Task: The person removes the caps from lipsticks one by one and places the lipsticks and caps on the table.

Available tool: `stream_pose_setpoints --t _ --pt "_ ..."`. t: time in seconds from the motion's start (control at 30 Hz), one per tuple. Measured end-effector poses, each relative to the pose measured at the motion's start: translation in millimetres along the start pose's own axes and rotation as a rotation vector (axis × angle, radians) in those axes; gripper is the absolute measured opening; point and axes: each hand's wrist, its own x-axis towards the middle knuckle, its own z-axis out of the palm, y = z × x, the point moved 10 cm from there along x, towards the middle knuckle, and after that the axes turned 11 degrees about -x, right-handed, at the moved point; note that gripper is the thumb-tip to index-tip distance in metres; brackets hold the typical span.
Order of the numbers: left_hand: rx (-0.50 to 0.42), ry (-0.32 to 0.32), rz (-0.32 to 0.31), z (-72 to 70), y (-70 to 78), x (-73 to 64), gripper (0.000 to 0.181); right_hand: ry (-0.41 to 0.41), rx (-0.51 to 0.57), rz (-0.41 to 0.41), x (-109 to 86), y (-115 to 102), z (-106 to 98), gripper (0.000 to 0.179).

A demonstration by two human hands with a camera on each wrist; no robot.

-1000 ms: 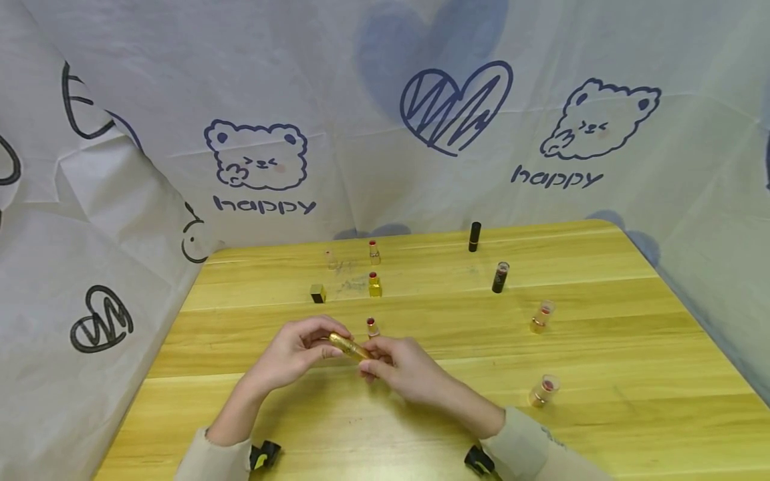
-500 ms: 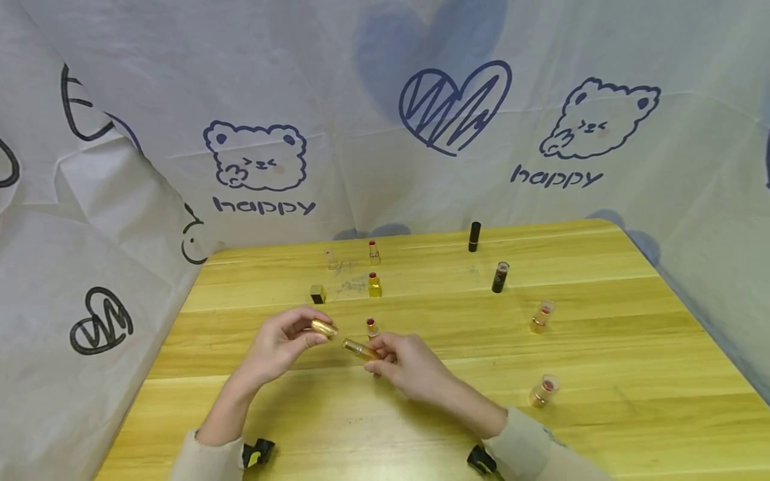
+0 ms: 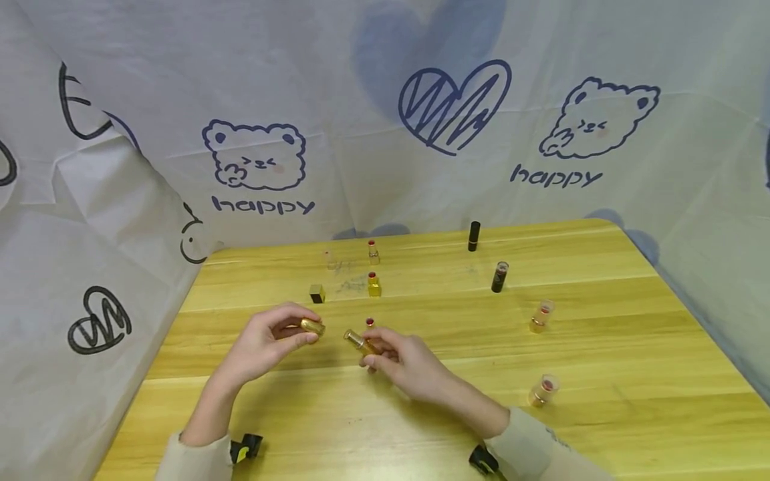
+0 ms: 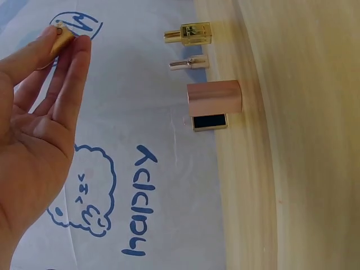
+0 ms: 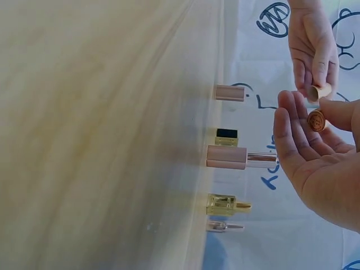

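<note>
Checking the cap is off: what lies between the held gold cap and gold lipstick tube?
Nothing: the head view shows a bare gap between the gold cap and the gold lipstick tube, with tabletop behind.

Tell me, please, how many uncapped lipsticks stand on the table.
3, in a row: the far lipstick, the middle lipstick, and the near lipstick, partly hidden by the right hand.

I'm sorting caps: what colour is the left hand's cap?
The cap is gold, clearest in the head view.

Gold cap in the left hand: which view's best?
Head: the gold cap shows mostly unobstructed, side-on, in the left hand. Left wrist: partly covered by the grip. Right wrist: foreshortened, seen toward its open end.
</note>
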Motion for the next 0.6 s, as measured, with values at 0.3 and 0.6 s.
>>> stream_pose_setpoints --t 0.3,0.6 --pt "0.233 -0.120 -0.020 6.8 -8.2 -5.6 0.031 -0.018 0.019 0.026 3.2 0 1 0.034" --pt "0.375 -0.216 -0.070 9.5 -21.1 -20.3 0.023 -0.024 -0.081 -0.018 8.0 -4 5 0.023"
